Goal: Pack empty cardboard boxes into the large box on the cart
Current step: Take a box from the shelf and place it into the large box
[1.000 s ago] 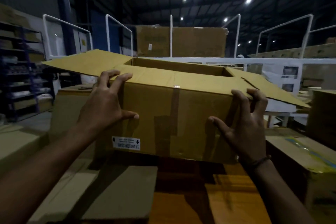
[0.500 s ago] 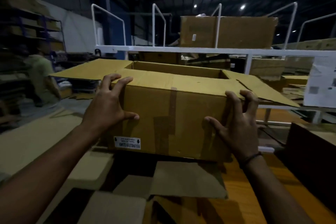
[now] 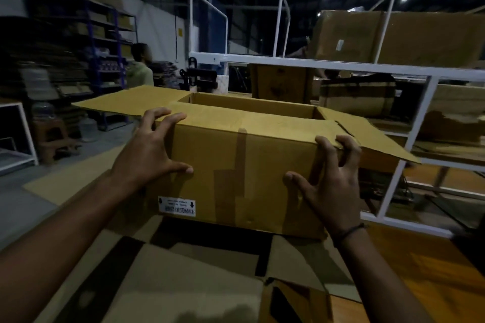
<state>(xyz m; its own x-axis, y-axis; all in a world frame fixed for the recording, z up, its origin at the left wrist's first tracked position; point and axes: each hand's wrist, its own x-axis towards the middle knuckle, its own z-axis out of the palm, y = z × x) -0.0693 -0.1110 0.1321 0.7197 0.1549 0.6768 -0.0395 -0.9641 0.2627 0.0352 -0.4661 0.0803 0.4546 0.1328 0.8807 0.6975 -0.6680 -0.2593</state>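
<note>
I carry an empty brown cardboard box (image 3: 236,165) in front of me, its top flaps spread open and a white label low on its near face. My left hand (image 3: 149,157) grips the box's upper left corner, fingers curled over the top edge and thumb on the front. My right hand (image 3: 330,181) grips the upper right corner the same way, fingers hooked at the right flap's fold. Below the carried box lies a larger box (image 3: 183,278) with opened flaps, mostly dark inside.
A white metal rack (image 3: 409,139) with railings and big cartons (image 3: 420,37) stands ahead and right. A person in a light shirt (image 3: 140,71) stands at left near blue shelving (image 3: 105,42) stacked with cardboard. A wooden surface (image 3: 425,265) shows at lower right.
The view has swung left while both hands keep the same grip on the box. The rack has shifted right in view, and the person and shelving at left have come into view.
</note>
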